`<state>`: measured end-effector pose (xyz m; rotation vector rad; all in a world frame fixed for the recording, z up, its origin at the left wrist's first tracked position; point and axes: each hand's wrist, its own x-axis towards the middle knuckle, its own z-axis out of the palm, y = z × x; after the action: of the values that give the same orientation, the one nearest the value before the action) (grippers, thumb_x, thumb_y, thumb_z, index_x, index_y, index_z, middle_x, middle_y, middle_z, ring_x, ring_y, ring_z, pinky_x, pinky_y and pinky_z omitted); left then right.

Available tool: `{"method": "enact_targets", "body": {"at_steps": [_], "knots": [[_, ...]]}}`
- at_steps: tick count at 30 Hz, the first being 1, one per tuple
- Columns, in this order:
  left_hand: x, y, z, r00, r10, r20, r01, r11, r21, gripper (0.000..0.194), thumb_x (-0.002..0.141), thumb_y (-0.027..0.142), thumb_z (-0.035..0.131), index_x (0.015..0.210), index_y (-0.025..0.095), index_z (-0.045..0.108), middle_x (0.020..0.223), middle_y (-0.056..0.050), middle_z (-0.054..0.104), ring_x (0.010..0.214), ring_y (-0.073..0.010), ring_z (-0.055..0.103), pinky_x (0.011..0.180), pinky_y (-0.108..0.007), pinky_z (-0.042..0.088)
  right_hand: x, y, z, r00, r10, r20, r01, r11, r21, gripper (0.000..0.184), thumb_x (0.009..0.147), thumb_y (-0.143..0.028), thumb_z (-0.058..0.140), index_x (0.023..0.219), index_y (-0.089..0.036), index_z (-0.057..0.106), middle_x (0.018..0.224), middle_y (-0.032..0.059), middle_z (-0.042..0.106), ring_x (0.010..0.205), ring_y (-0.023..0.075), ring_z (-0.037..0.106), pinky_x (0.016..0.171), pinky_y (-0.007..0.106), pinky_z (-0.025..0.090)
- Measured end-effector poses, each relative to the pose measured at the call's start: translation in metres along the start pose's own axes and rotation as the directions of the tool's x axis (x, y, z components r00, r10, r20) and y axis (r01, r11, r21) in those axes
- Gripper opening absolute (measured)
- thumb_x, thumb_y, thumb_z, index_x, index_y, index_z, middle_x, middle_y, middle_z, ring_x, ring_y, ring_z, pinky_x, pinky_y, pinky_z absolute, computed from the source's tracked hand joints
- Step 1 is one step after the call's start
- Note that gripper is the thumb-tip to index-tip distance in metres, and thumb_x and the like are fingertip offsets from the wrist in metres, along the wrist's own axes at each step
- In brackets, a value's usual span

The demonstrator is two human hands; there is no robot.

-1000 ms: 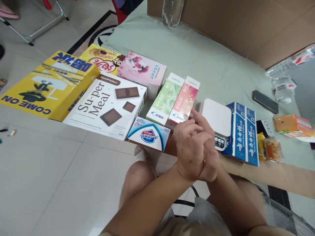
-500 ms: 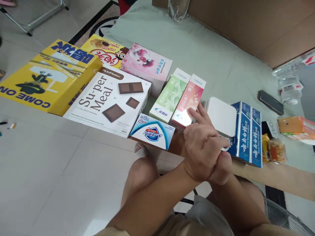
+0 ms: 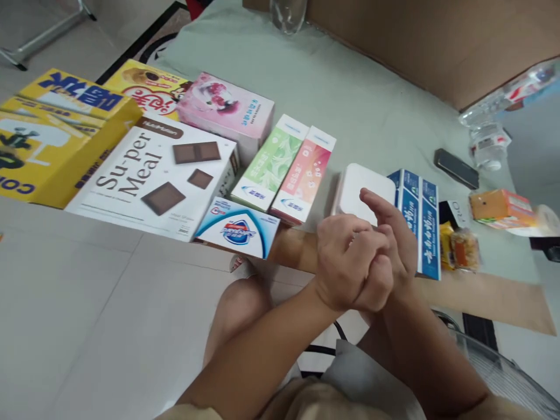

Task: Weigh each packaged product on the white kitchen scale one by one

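My two hands are clasped together in front of the table's near edge, with no object in them. My left hand (image 3: 343,265) is curled in a fist round the base of my right hand (image 3: 391,230). The right hand's fingers stretch up and forward, slightly bent, over the near corner of a white kitchen scale (image 3: 363,184). Right of the scale lie blue toothpaste boxes (image 3: 420,216). To its left lie a pink-orange box (image 3: 305,175), a green box (image 3: 269,163) and a blue-and-white soap box (image 3: 236,228).
Further left are a white "Super Meal" box (image 3: 149,175), a yellow box (image 3: 48,134), a pink box (image 3: 227,109) and a yellow cartoon box (image 3: 146,87). At the right: a phone (image 3: 455,168), water bottle (image 3: 485,140), orange box (image 3: 499,207), snack packet (image 3: 464,248). Cardboard (image 3: 415,41) stands behind.
My clasped hands have shifted right, from beside the pink-orange box to in front of the scale. The right fingers have risen. The view has swung a little to the right.
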<state>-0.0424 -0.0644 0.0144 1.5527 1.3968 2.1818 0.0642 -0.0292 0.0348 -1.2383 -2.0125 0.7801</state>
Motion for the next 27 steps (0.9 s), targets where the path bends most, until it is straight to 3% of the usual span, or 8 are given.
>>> {"method": "enact_targets", "body": {"at_steps": [5,8,11,14,16,22,25,27], "knots": [[-0.011,-0.012,0.023,0.967,-0.127,0.221,0.110,0.990,0.086,0.027,0.104,0.040,0.042,0.102,0.021,0.061,0.106,-0.011,0.063,0.101,-0.0253,0.062,0.093,-0.044,0.053,-0.010,0.031,-0.041,0.957,-0.184,-0.222,0.162,0.980,-0.115,0.030,0.104,-0.040,0.049,0.122,-0.031,0.071,0.127,0.0069,0.076,0.126,0.0294,0.069,0.112,0.053,0.052],[-0.013,-0.031,0.030,0.932,-0.248,0.264,0.184,0.952,0.246,0.040,0.103,0.051,0.042,0.114,0.020,0.065,0.125,-0.015,0.061,0.118,-0.0306,0.061,0.106,-0.050,0.049,-0.020,0.060,-0.064,0.927,-0.163,-0.337,0.111,0.980,-0.168,0.027,0.102,-0.037,0.051,0.115,-0.025,0.072,0.118,0.0097,0.078,0.116,0.0294,0.072,0.104,0.051,0.055],[-0.012,-0.047,0.033,0.866,-0.407,0.291,0.283,0.878,0.386,0.050,0.102,0.054,0.041,0.128,0.017,0.062,0.136,-0.020,0.061,0.131,-0.0354,0.058,0.114,-0.054,0.046,-0.030,0.086,-0.086,0.891,-0.107,-0.440,0.023,0.981,-0.193,0.025,0.100,-0.034,0.053,0.112,-0.023,0.072,0.110,0.0096,0.078,0.107,0.0282,0.073,0.096,0.048,0.057],[-0.009,-0.049,0.037,0.795,-0.517,0.317,0.341,0.813,0.471,0.054,0.102,0.047,0.041,0.142,0.014,0.055,0.146,-0.020,0.062,0.139,-0.0350,0.057,0.118,-0.054,0.045,-0.040,0.107,-0.106,0.855,-0.160,-0.493,0.041,0.969,-0.244,0.022,0.097,-0.032,0.057,0.110,-0.022,0.072,0.105,0.0076,0.078,0.101,0.0265,0.074,0.092,0.046,0.057],[-0.006,-0.044,0.039,0.771,-0.555,0.312,0.359,0.784,0.506,0.054,0.102,0.043,0.041,0.145,0.013,0.052,0.149,-0.019,0.062,0.141,-0.0339,0.056,0.120,-0.053,0.044,-0.045,0.118,-0.118,0.820,-0.207,-0.534,0.064,0.960,-0.274,0.021,0.096,-0.030,0.058,0.109,-0.023,0.072,0.104,0.0062,0.077,0.099,0.0252,0.074,0.091,0.044,0.058],[-0.003,-0.031,0.050,0.729,-0.619,0.292,0.404,0.733,0.547,0.054,0.099,0.048,0.045,0.144,0.018,0.055,0.142,-0.015,0.067,0.131,-0.0364,0.064,0.111,-0.057,0.051,-0.060,0.148,-0.147,0.720,-0.155,-0.677,-0.063,0.956,-0.285,0.019,0.093,-0.027,0.058,0.105,-0.022,0.072,0.100,0.0052,0.074,0.096,0.0243,0.072,0.090,0.044,0.055],[-0.010,-0.035,0.055,0.735,-0.612,0.293,0.394,0.737,0.549,0.055,0.098,0.052,0.048,0.141,0.020,0.057,0.135,-0.014,0.071,0.123,-0.0376,0.067,0.103,-0.058,0.055,-0.064,0.169,-0.165,0.659,-0.069,-0.749,-0.166,0.958,-0.234,0.018,0.090,-0.024,0.058,0.102,-0.021,0.071,0.099,0.0047,0.072,0.095,0.0242,0.069,0.091,0.046,0.055],[-0.015,-0.042,0.056,0.755,-0.579,0.307,0.372,0.764,0.526,0.052,0.098,0.055,0.050,0.137,0.023,0.060,0.128,-0.011,0.074,0.118,-0.0356,0.070,0.099,-0.054,0.057,-0.067,0.189,-0.180,0.592,-0.050,-0.805,-0.198,0.959,-0.205,0.018,0.088,-0.020,0.056,0.100,-0.020,0.069,0.096,0.0056,0.070,0.092,0.0237,0.067,0.090,0.045,0.054]]}}
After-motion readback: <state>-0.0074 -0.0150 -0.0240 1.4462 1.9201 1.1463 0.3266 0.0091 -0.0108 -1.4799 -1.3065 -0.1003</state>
